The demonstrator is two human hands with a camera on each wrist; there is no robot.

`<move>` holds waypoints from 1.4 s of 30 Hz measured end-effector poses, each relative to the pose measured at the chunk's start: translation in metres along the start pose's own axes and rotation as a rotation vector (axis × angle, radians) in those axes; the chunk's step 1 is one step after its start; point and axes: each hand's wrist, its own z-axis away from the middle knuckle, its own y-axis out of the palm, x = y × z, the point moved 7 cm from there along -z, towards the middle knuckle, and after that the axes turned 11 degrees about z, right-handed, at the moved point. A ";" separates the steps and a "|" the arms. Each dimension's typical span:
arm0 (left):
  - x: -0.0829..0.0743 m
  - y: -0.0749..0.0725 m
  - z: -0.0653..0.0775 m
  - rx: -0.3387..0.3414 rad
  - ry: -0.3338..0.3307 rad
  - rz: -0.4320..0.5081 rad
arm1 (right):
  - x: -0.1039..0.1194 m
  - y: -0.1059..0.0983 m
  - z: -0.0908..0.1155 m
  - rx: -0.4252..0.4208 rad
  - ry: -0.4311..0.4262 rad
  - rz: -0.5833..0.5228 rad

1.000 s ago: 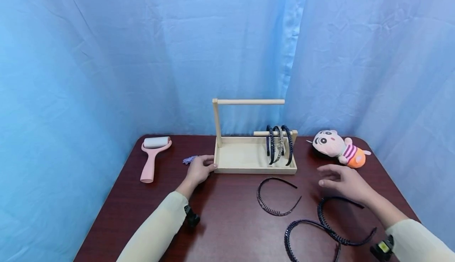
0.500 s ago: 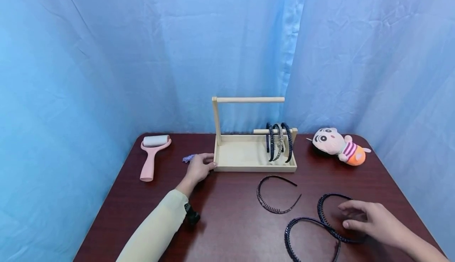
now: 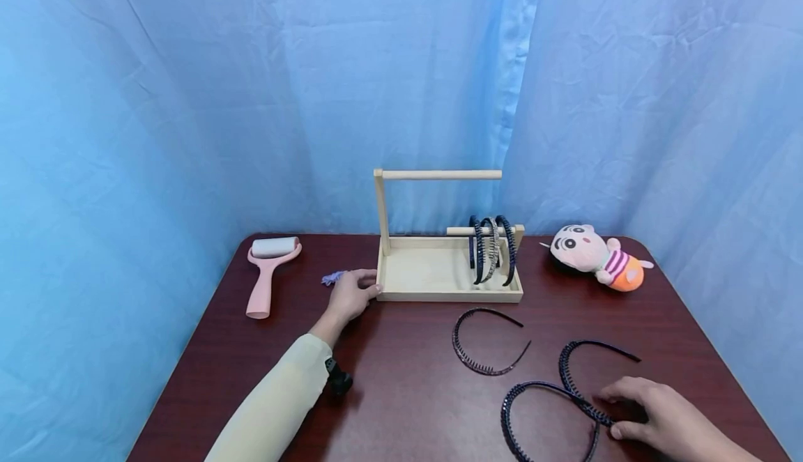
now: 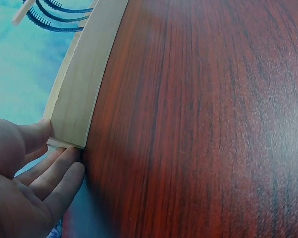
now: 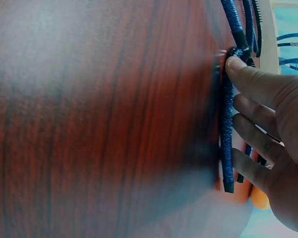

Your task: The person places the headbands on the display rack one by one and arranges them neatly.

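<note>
My left hand (image 3: 350, 298) holds the front left corner of a pale wooden headband stand (image 3: 448, 297). In the left wrist view its thumb lies on the front wall and its fingers reach the end wall. Down at the right, my right hand (image 3: 665, 417) grips a dark toothed headband (image 3: 562, 364) lying on the table. The right wrist view shows the thumb (image 5: 236, 64) on the band and the fingers behind it. That band overlaps a second dark headband (image 3: 507, 420), partly cut off by the frame. A thinner headband (image 3: 456, 343) lies in front of the stand.
Three headbands (image 3: 493, 249) hang on the stand's short lower bar. Above it runs a longer bar (image 3: 442, 175). A pink lint roller (image 3: 263, 277) and a small purple item (image 3: 332, 278) lie left. A plush doll (image 3: 596, 256) lies right. Blue curtains (image 3: 314, 99) surround the table.
My right hand has moved down and toward me, from near the doll to the dark headband, and now grips it. The left hand has stayed at the stand's corner.
</note>
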 end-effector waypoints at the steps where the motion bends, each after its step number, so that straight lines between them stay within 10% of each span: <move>1: 0.000 0.000 0.000 -0.001 0.000 -0.001 | 0.002 0.000 0.000 -0.016 -0.018 0.012; 25: -0.001 0.000 0.001 -0.011 0.001 -0.001 | 0.006 -0.003 -0.008 -0.006 -0.013 0.030; 42: 0.000 0.001 -0.001 -0.018 -0.022 -0.021 | 0.037 -0.055 -0.010 -0.417 -0.004 0.035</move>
